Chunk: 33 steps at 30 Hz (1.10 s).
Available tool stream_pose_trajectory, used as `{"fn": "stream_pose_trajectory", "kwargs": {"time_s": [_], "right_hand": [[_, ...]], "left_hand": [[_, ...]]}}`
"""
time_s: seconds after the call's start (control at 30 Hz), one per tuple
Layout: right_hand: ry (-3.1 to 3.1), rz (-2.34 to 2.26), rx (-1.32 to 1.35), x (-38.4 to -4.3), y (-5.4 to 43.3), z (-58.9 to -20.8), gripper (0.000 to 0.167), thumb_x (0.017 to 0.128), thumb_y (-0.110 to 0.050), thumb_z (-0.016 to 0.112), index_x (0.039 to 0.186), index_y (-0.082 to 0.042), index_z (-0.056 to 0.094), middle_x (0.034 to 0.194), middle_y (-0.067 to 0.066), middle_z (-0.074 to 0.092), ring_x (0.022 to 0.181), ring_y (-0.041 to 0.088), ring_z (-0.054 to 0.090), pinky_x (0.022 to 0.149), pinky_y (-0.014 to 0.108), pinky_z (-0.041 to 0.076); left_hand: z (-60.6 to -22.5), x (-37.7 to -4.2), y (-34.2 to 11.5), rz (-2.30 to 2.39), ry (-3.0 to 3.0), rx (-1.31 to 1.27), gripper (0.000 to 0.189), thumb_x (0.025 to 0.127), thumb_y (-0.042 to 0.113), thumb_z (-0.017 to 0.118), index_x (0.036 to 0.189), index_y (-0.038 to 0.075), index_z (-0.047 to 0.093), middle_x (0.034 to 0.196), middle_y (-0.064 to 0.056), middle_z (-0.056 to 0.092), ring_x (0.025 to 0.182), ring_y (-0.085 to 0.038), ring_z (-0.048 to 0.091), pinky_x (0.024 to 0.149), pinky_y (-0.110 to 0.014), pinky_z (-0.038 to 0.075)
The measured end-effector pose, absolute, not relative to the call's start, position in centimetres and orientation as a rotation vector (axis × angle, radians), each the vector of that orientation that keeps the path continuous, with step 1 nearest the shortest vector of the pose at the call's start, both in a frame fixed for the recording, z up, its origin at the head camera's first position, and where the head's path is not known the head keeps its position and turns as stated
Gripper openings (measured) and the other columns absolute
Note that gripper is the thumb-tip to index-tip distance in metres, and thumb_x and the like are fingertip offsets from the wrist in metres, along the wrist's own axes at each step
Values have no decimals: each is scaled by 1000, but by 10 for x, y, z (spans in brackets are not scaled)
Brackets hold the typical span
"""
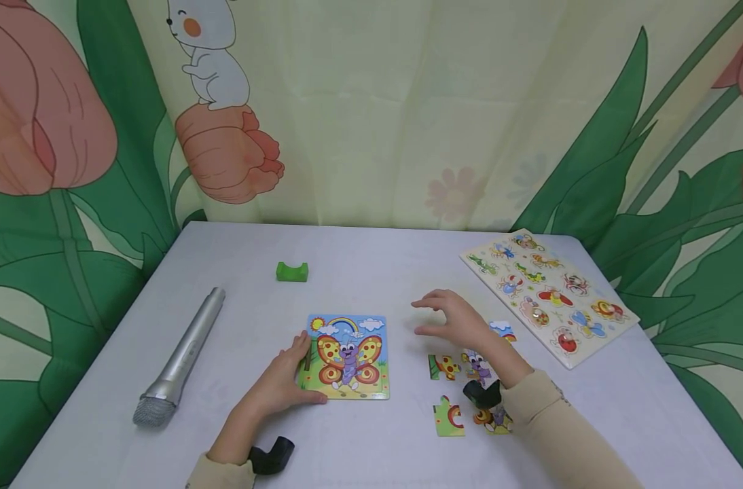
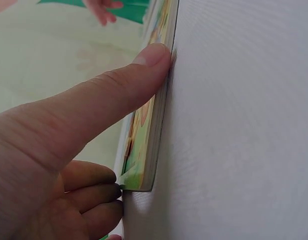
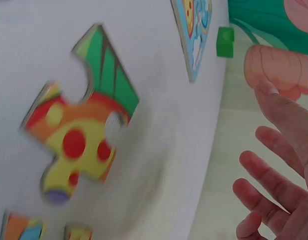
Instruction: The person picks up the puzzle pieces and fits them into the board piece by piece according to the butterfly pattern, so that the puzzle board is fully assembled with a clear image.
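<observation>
The butterfly puzzle board lies flat on the white surface, and the left hand holds it at its 7 o'clock corner, thumb along the near edge and fingers against the left side. The right hand hangs in the air between 2 and 3 o'clock of the board, its fingers spread from the thumb with nothing between them.

Loose jigsaw pieces lie to the right: the fence-and-wing piece at 3 o'clock of the board, the purple face piece just beyond it, the sky piece a little higher, and the spiral-wing piece at 4 o'clock. The green block sits at 11 o'clock, the silver microphone at 9, and the insect puzzle board between 2 and 3, farther out.

To handle these well, a light brace at the corner should be enough to stop the board sliding. A thin, flat piece is probably best pinched by opposite edges, turned to match the printed wing, then lowered level and pressed with a fingertip. Whether any piece is already seated in the board is hard to tell from here.
</observation>
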State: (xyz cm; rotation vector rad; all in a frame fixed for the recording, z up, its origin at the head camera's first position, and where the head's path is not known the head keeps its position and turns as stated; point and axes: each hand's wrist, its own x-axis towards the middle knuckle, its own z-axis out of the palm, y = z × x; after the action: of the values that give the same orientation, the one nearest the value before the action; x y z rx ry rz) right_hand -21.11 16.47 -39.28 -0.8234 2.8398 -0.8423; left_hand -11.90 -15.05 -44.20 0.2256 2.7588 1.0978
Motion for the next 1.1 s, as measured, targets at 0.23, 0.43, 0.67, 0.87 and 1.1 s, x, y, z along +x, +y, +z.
{"fn": "stream_pose_trajectory", "kwargs": {"time_s": [0.23, 0.43, 0.67, 0.87, 1.1], "right_hand": [[2878, -858, -820, -210, 201, -396, 45, 76, -24, 74, 116, -5, 63, 110, 10, 58, 100, 33, 54, 83, 47, 46], [2889, -832, -719, -208, 232, -399, 47, 76, -25, 75, 117, -6, 62, 114, 13, 57, 101, 33, 54, 82, 49, 47], [2901, -785, -646, -207, 263, -402, 45, 76, -22, 75, 117, -6, 62, 113, 12, 60, 97, 30, 55, 78, 45, 47], [2895, -740, -563, -206, 282, -403, 45, 76, -20, 75, 117, -4, 62, 114, 15, 59, 95, 30, 52, 74, 43, 48], [2888, -684, -519, -209, 295, -406, 46, 74, -14, 76, 116, -2, 61, 115, 18, 59, 93, 29, 52, 75, 42, 47]], "left_hand": [[-443, -120, -150, 1090, 2766, 211, 107, 57, 34, 86, 139, -6, 29, 147, -20, 21, 136, -34, 15, 109, -51, 15], [-443, -120, -150, 1092, 2762, 213, 108, 57, 35, 86, 139, -6, 29, 147, -20, 21, 136, -34, 15, 108, -51, 15], [-442, -120, -151, 1095, 2757, 215, 108, 57, 35, 86, 139, -7, 29, 147, -21, 21, 136, -34, 16, 109, -51, 15], [-444, -120, -150, 1085, 2762, 220, 108, 58, 36, 86, 139, -6, 29, 147, -20, 21, 136, -34, 15, 109, -51, 15], [-443, -119, -150, 1083, 2766, 226, 108, 57, 35, 86, 139, -7, 29, 147, -21, 21, 136, -35, 16, 108, -52, 15]]}}
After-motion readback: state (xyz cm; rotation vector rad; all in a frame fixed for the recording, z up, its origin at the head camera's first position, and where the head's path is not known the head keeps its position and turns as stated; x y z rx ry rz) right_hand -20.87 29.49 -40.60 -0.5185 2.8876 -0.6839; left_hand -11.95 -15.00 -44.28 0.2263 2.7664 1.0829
